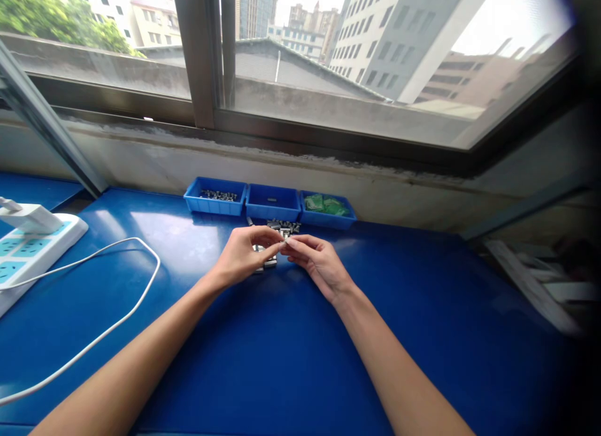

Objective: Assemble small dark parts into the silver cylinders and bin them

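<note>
My left hand and my right hand meet fingertip to fingertip over the blue table. Both are closed in a pinch at the same spot. A small piece shows between the fingertips, too tiny to name. Just behind the fingers lies a pile of small metal parts. Several silvery metal pieces rest below my left fingers, partly hidden by that hand.
Three blue bins stand along the wall: a left bin with small metal parts, a middle bin with one small piece, a right bin with green packets. A white power strip and white cable lie left.
</note>
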`<action>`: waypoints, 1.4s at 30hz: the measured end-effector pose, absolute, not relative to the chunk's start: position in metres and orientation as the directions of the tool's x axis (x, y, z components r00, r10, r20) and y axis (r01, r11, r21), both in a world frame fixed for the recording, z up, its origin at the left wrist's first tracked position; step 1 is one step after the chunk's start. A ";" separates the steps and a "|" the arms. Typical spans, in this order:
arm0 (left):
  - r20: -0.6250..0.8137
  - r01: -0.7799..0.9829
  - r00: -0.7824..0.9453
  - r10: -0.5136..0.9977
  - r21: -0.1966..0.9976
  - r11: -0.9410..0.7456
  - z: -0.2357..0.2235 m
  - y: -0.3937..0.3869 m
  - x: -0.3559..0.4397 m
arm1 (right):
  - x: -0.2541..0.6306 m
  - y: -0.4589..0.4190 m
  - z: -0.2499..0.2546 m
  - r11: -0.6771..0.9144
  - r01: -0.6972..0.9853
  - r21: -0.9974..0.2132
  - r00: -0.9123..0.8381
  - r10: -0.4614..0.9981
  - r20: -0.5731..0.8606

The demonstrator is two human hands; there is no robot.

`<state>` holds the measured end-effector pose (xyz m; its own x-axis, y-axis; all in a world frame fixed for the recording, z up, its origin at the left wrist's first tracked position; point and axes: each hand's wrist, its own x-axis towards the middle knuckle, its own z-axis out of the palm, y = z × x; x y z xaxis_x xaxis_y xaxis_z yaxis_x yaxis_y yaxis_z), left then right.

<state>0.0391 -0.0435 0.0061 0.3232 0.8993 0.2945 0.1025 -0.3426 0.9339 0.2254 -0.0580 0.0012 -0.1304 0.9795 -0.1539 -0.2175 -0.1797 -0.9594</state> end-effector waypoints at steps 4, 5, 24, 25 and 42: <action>0.236 0.048 0.235 0.943 0.966 -0.253 0.007 -0.036 0.032 | 0.225 -0.058 0.003 -0.055 -0.028 -0.998 -0.049 0.997 -0.054; 0.231 0.028 0.187 0.955 0.970 -0.240 0.007 -0.032 0.028 | 0.225 -0.059 0.004 0.005 0.075 -0.997 -0.002 1.000 0.005; -0.003 -0.527 -0.234 0.972 0.841 -0.124 0.006 0.002 -0.009 | 0.233 -0.056 -0.017 0.390 0.810 -0.438 -0.202 0.887 0.416; 0.000 -0.510 -0.225 0.974 0.852 -0.118 0.006 0.001 -0.008 | 0.234 -0.057 -0.017 0.391 0.813 -0.433 -0.204 0.886 0.417; 0.099 -0.151 0.023 0.995 0.984 -0.095 0.004 -0.021 0.016 | 0.234 -0.055 -0.015 0.380 0.815 -0.437 -0.182 0.885 0.429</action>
